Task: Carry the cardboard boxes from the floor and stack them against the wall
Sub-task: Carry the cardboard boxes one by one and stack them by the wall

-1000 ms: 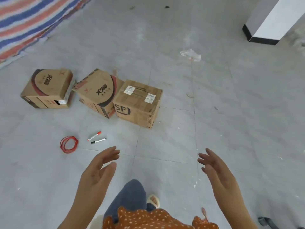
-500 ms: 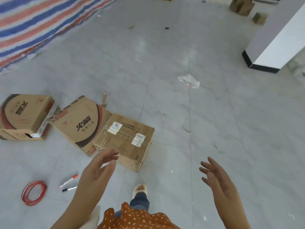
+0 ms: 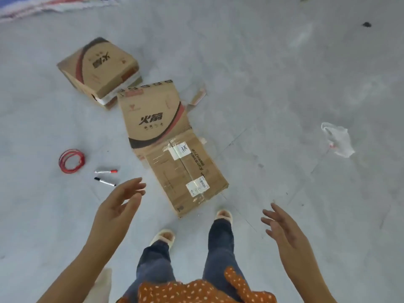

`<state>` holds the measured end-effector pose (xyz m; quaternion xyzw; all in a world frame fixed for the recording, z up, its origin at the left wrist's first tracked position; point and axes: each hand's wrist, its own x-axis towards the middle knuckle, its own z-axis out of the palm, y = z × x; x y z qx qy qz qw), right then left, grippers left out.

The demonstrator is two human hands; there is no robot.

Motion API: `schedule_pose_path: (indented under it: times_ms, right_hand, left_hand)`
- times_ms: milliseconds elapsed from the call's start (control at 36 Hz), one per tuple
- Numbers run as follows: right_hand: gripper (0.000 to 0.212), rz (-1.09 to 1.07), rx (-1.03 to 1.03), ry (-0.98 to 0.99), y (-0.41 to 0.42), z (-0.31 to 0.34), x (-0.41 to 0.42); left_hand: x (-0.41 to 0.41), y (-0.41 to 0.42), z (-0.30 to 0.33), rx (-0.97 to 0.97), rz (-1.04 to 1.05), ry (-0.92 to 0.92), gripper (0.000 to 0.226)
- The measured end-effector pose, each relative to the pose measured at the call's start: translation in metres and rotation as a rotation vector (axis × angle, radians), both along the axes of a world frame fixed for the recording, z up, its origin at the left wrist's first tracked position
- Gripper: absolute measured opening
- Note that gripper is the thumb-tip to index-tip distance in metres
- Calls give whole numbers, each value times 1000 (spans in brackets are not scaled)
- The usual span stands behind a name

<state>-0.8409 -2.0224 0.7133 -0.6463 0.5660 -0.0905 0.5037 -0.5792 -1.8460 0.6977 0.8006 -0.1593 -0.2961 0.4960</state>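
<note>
Our left hand (image 3: 118, 206) and right hand (image 3: 284, 228) hover with fingers spread, holding nothing, either side of the taped shipping box (image 3: 185, 176) lying on the floor (image 3: 284, 84) just ahead of our slippers (image 3: 224, 215). Two printed boxes (image 3: 153, 114) (image 3: 100, 68) sit beyond it; markers (image 3: 105, 181) and a red cable coil (image 3: 71, 161) lie left.

A pale grey tiled floor (image 3: 284, 84) fills the view, dusty and scuffed, with thin grout lines crossing it. A striped red, white and blue tarp (image 3: 32, 7) edges the top left corner. A crumpled white plastic bag (image 3: 337, 139) lies at right, and a small dark speck (image 3: 366, 24) sits far off. The light is soft and even.
</note>
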Motion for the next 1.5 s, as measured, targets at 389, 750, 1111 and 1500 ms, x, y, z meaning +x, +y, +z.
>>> schedule_pose_path:
  times_ms: [389,750,1111,1500]
  right_hand:
    - [20,501,264,247,-186,-169,38]
    - [56,525,225,388,-205,-460,98]
    - [49,392,421,272,-192,-488,98]
    - [37,277,431,127,-165,-312,130]
  left_hand:
    - [-86,-76,-162,320,438,304,26]
    - [-87,-101,-451,375,696,656,52]
    - [-103,-107,-481,143,833,671,14]
    - [-50,-87,-282,-71,945,517,32]
